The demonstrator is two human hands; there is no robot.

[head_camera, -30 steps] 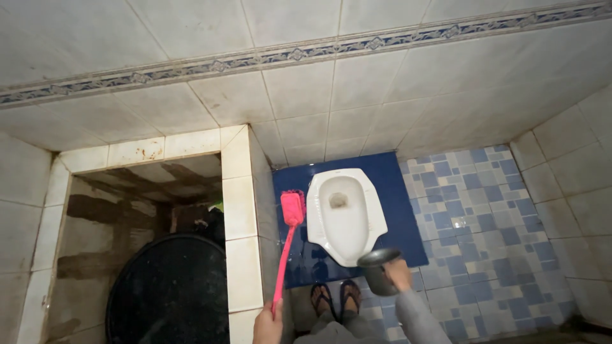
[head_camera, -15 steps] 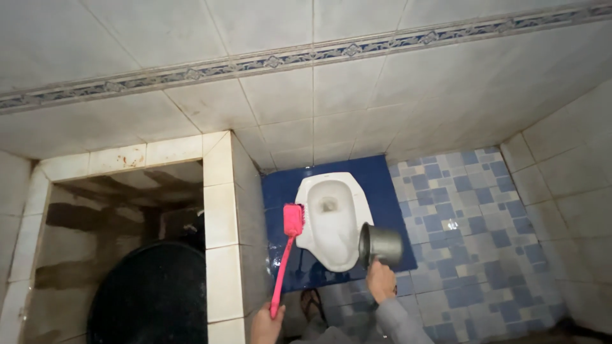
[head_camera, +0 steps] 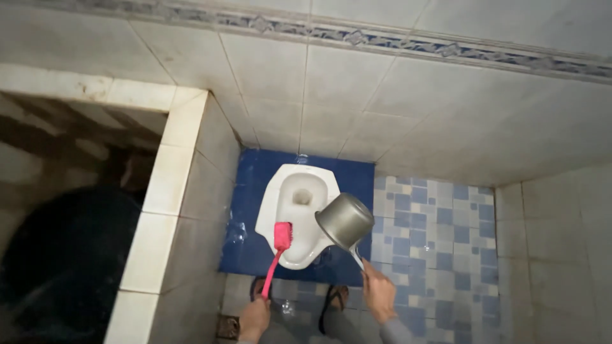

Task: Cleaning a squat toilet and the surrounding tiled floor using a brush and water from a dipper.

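A tiled wall (head_camera: 357,83) with a patterned blue border rises behind a small washroom, seen from above by the person standing in it. At left, a tiled water tank (head_camera: 169,191) holds dark water. The floor (head_camera: 446,255) is laid in blue and grey squares, with a dark blue slab (head_camera: 245,210) set against the wall. A white squat toilet (head_camera: 296,213) sits in that slab. Tipped on its side above the toilet's right edge is a metal dipper (head_camera: 345,220), its mouth turned away and down toward the bowl; the person's right hand (head_camera: 377,294) is closed around its handle. A pink brush (head_camera: 281,237) rests its head on the near left part of the toilet, its long handle running back to the left hand (head_camera: 254,318), which is wrapped tight around the end. Sandalled feet (head_camera: 331,301) stand just short of the slab.
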